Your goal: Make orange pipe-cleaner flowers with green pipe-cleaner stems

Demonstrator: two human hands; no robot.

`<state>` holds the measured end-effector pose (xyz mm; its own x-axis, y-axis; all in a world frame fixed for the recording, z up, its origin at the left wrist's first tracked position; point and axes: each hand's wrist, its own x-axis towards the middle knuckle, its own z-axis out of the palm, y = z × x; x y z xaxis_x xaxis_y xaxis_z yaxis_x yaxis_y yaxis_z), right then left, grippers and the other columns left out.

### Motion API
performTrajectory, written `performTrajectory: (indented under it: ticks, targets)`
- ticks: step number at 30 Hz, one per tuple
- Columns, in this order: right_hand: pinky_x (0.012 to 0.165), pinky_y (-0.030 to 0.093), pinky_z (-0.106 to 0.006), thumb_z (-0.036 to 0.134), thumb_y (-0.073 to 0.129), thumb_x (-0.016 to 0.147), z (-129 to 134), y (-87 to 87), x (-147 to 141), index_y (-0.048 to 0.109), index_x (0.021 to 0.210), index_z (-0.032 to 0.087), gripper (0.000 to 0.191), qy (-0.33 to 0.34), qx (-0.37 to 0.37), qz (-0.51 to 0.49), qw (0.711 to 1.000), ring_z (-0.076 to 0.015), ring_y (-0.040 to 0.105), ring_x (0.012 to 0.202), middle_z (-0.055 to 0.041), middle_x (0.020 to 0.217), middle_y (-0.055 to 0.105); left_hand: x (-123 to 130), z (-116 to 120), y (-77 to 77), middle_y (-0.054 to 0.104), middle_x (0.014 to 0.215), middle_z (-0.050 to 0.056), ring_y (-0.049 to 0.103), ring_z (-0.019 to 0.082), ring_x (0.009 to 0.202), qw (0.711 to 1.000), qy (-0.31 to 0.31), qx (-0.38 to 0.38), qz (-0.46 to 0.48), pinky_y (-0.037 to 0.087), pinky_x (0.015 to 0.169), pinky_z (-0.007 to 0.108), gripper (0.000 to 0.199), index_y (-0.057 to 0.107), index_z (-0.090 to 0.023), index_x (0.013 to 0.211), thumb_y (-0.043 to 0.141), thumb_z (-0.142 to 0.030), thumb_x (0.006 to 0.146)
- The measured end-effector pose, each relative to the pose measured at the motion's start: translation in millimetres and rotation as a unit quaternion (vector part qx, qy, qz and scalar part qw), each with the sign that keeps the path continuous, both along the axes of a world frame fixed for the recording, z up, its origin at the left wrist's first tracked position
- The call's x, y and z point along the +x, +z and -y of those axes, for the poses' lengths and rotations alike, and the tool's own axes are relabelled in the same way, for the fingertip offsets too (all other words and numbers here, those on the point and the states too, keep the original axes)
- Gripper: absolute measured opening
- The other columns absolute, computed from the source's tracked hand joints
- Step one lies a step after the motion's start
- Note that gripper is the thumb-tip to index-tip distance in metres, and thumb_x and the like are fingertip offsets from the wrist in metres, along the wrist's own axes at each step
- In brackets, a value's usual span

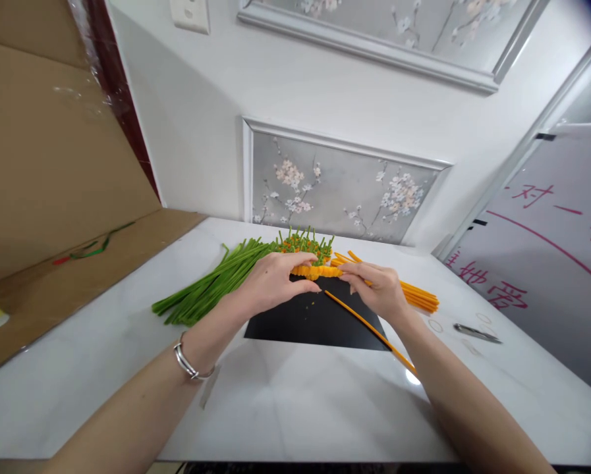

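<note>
Both hands hold a bent, ridged piece of orange pipe cleaner (319, 271) above a black mat (295, 322). My left hand (275, 280) has its left end between the thumb and fingers. At its right end, my right hand (374, 283) pinches with the fingertips. Below, a straight orange pipe cleaner (359, 318) lies slantwise across the mat, reaching under my right forearm. Behind my hands stands a cluster of short green stems with orange bits (302, 243), partly hidden. Long green pipe cleaners (201, 289) fan out at the left, and a bundle of orange pipe cleaners (418, 296) lies at the right.
On the white marbled table (285, 395), tweezers or a similar metal tool (477, 333) lies at the right near thin rings (435, 325). Cardboard (53, 164) stands along the left. A whiteboard with red writing (547, 250) leans at the right. Framed floral panels (344, 181) line the wall behind.
</note>
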<state>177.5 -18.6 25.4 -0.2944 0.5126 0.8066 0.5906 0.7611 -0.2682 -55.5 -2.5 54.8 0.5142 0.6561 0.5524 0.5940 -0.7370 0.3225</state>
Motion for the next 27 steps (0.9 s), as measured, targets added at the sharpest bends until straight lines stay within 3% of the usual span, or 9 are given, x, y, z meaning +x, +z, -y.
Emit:
performTrajectory:
  ticks: [3,6,8,11,12,15,17,23,27]
  targets:
    - [0.062,0.056,-0.027,0.028,0.056,0.089,0,-1.3,0,0.070,0.094,0.023,0.016,0.003,-0.020,-0.007,1.000,-0.0120,0.064,0.053,-0.0017,0.079,0.073,1,-1,-1.8,0.073,0.091,0.000,0.064,0.015,0.079,0.999,-0.018,-0.035,0.024,0.045,0.073,0.025,0.022,0.070,-0.023,0.096,0.062,-0.036,0.079]
    - [0.058,0.055,-0.026,0.029,0.056,0.088,0,-1.9,0,0.070,0.093,0.023,0.017,0.006,-0.040,-0.023,0.999,-0.0112,0.062,0.049,-0.0006,0.074,0.072,1,-1,-2.8,0.072,0.078,-0.002,0.062,0.013,0.067,0.998,-0.019,-0.056,0.032,0.044,0.066,0.022,0.019,0.071,-0.021,0.091,0.060,-0.034,0.080]
    - [0.057,0.055,-0.026,0.030,0.056,0.088,0,-1.3,1,0.071,0.093,0.023,0.017,0.008,-0.045,-0.025,0.999,-0.0115,0.061,0.048,-0.0002,0.070,0.070,-1,0,-0.9,0.072,0.082,-0.001,0.063,0.014,0.070,0.998,-0.014,-0.061,0.031,0.045,0.066,0.022,0.027,0.070,-0.023,0.100,0.063,-0.037,0.077]
    - [0.056,0.054,-0.026,0.030,0.055,0.088,-1,0.3,4,0.071,0.093,0.023,0.018,0.004,-0.051,-0.028,0.998,-0.0118,0.061,0.048,-0.0001,0.067,0.070,-7,0,4.8,0.073,0.096,0.001,0.065,0.017,0.084,0.998,-0.014,-0.064,0.018,0.047,0.072,0.024,0.058,0.058,-0.027,0.123,0.072,-0.042,0.069]
    - [0.056,0.054,-0.026,0.030,0.055,0.088,-2,0.9,4,0.071,0.093,0.023,0.018,0.003,-0.053,-0.030,0.998,-0.0117,0.061,0.048,0.0000,0.066,0.069,-9,-1,6.6,0.073,0.095,0.000,0.065,0.017,0.083,0.998,-0.011,-0.062,0.008,0.046,0.072,0.024,0.057,0.059,-0.027,0.122,0.071,-0.043,0.069]
    - [0.055,0.054,-0.025,0.028,0.055,0.088,-1,1.5,4,0.071,0.094,0.022,0.018,0.004,-0.050,-0.033,0.998,-0.0114,0.060,0.047,0.0005,0.063,0.068,-12,-2,8.4,0.072,0.079,-0.002,0.063,0.014,0.067,0.999,-0.007,-0.036,-0.025,0.043,0.064,0.022,0.027,0.071,-0.024,0.101,0.060,-0.039,0.080]
    - [0.054,0.053,-0.025,0.028,0.055,0.088,-1,0.8,3,0.071,0.093,0.021,0.018,0.004,-0.045,-0.029,0.999,-0.0111,0.060,0.047,0.0003,0.063,0.068,-11,-3,6.4,0.072,0.075,-0.002,0.061,0.013,0.063,0.999,-0.005,-0.006,-0.035,0.041,0.062,0.022,0.022,0.073,-0.024,0.092,0.055,-0.035,0.085]
    - [0.066,0.057,-0.029,0.028,0.054,0.089,0,-2.7,-2,0.070,0.097,0.023,0.018,0.009,-0.028,0.020,0.999,-0.0131,0.066,0.057,-0.0017,0.075,0.072,-5,-3,-1.4,0.073,0.081,0.001,0.064,0.018,0.076,0.997,0.007,0.051,-0.065,0.043,0.072,0.025,0.017,0.073,-0.026,0.090,0.057,-0.030,0.084]
    - [0.071,0.057,-0.029,0.026,0.054,0.090,-1,-2.5,-2,0.070,0.097,0.023,0.017,0.007,-0.022,0.024,0.999,-0.0141,0.068,0.065,-0.0021,0.081,0.073,-5,-1,-1.4,0.073,0.094,0.003,0.066,0.021,0.083,0.996,0.017,0.041,-0.079,0.045,0.075,0.028,0.029,0.065,-0.025,0.110,0.058,-0.034,0.084]
